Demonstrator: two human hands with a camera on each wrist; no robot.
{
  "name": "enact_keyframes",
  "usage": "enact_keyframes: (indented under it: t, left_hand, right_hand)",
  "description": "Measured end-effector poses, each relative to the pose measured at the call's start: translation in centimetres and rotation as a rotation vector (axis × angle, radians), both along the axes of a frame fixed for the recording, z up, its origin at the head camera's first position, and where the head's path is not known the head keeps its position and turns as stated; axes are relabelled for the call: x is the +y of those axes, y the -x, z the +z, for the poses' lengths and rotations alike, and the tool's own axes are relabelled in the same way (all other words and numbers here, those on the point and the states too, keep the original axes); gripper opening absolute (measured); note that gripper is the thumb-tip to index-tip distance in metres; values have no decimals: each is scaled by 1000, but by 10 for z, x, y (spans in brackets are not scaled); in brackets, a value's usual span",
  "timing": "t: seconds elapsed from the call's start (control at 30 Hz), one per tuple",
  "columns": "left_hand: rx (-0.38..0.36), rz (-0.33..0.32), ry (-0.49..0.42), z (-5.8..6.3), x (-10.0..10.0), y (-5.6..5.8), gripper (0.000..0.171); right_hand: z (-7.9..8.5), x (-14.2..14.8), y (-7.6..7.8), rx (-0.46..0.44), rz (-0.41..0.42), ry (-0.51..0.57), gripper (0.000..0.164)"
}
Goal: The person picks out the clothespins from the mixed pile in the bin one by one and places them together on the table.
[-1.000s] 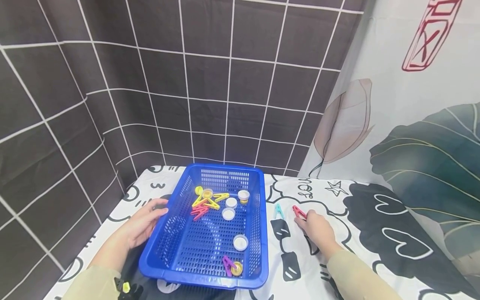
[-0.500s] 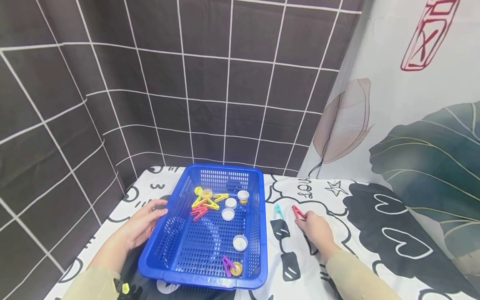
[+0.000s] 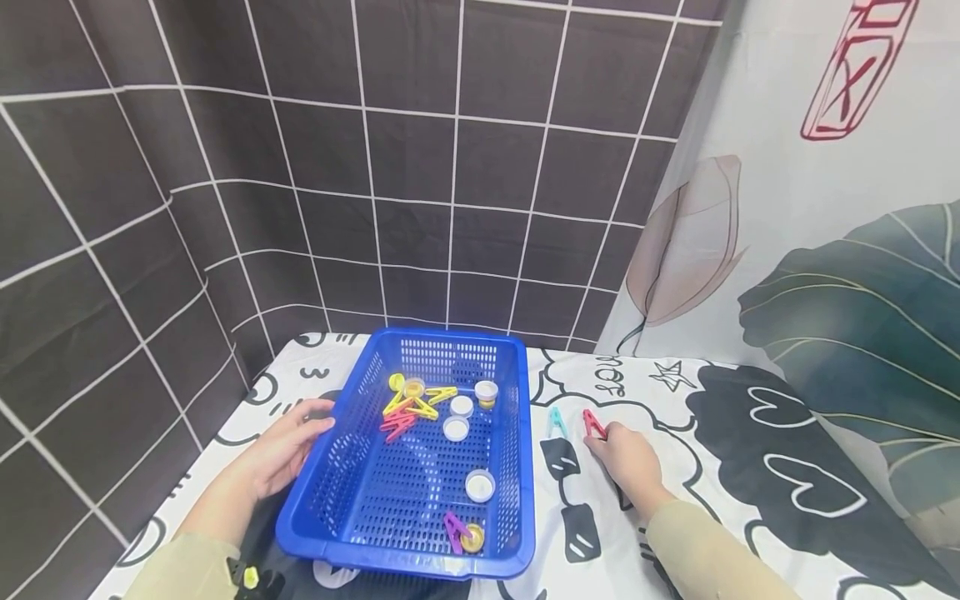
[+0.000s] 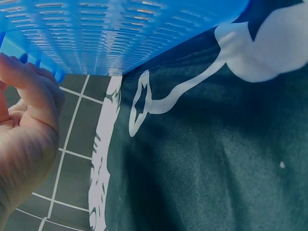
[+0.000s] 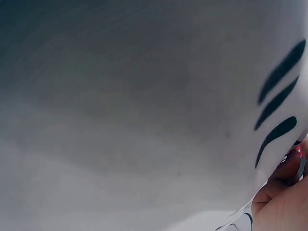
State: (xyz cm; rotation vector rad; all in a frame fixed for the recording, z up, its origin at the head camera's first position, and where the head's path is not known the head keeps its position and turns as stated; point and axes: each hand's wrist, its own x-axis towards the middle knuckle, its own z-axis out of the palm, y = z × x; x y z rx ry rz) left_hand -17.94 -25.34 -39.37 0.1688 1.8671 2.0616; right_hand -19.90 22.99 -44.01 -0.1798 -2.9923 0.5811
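Note:
My right hand (image 3: 626,460) pinches the lower end of a red clothespin (image 3: 592,422), low over the patterned cloth. Just left of it lies a light-blue clothespin (image 3: 557,422). Only part of the right hand (image 5: 284,192) shows at the corner of the right wrist view, with a speck of red at its fingertips. My left hand (image 3: 287,450) touches the left rim of a blue plastic basket (image 3: 525,467), its fingers loosely bent. In the left wrist view, the left hand (image 4: 29,106) lies below the basket's rim; its fingertips are partly hidden.
Inside the basket lie yellow clothespins (image 3: 423,408), red clothespins (image 3: 397,422), a purple clothespin (image 3: 454,532) and several small round pots, such as a white-topped one (image 3: 480,485) and a gold one (image 3: 472,539). A dark gridded backdrop (image 3: 412,167) stands behind the table.
My right hand and the red clothespin have shifted slightly left. The left hand and the basket stay in place.

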Motion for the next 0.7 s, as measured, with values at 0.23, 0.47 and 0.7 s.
enact_keyframes:
  t: [0.23, 0.47, 0.7]
  left_hand:
    - [3, 9, 14, -1, 0, 0, 44]
    - [16, 3, 18, -1, 0, 0, 45]
    - [10, 4, 8, -2, 1, -1, 39]
  right_hand:
    - [1, -3, -2, -1, 2, -22, 37]
    - [1, -3, -3, -1, -4, -34, 38]
    - [3, 0, -3, -14, -27, -11, 42]
